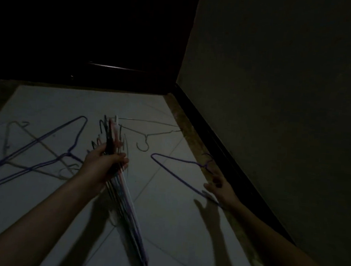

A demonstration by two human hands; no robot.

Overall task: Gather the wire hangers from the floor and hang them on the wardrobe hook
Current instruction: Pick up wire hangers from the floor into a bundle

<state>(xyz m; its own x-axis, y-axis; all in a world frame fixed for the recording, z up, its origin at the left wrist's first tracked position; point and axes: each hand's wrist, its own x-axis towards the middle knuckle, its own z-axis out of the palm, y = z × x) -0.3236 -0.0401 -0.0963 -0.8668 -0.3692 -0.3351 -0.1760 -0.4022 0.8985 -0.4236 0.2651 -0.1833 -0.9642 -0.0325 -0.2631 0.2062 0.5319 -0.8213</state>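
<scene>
The scene is dim. My left hand (pixel 103 162) grips a bundle of wire hangers (pixel 123 200) of mixed colours, held upright over the pale tiled floor. My right hand (pixel 220 186) is stretched out with spread fingers just above a purple hanger (pixel 175 174) lying at the floor's right side; whether it touches the wire I cannot tell. A grey hanger (pixel 149 134) lies behind it. To the left sprawl purple hangers (pixel 50 137) crossed over a tan one (pixel 41 144).
A dark wardrobe (pixel 114 44) fills the back, its base meeting the floor. A plain wall (pixel 279 88) with a dark skirting board (pixel 221 149) runs along the right. A brown border strip (pixel 192 142) edges the tiles.
</scene>
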